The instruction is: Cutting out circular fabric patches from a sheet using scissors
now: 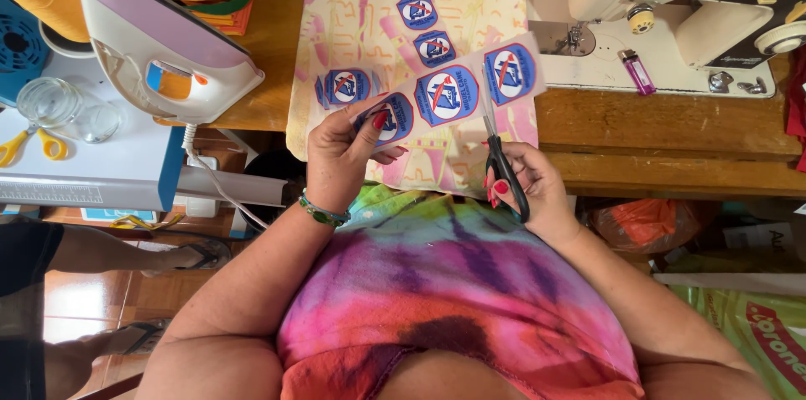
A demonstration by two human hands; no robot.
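At ten o'clock my iron (159,47) stands on the bench (672,127); the sewing machine (680,5) sits at two, a purple lighter (637,72) beside it, and yellow-handled scissors (34,145) at nine, perhaps near a glass jar (50,102).

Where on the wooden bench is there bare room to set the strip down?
Bare wood lies on the brown wooden bench between the patterned yellow cloth and the white sewing machine base, and between the cloth and the white-and-lilac iron. The cloth's middle is crowded with cut round blue badges.

Glossy paper badge strip (453,91); black plastic-handled scissors (502,161), metal blades. Matt printed cloth (353,22) at 12 o'clock. Worn wooden bench (672,127). Smooth plastic iron (159,47).
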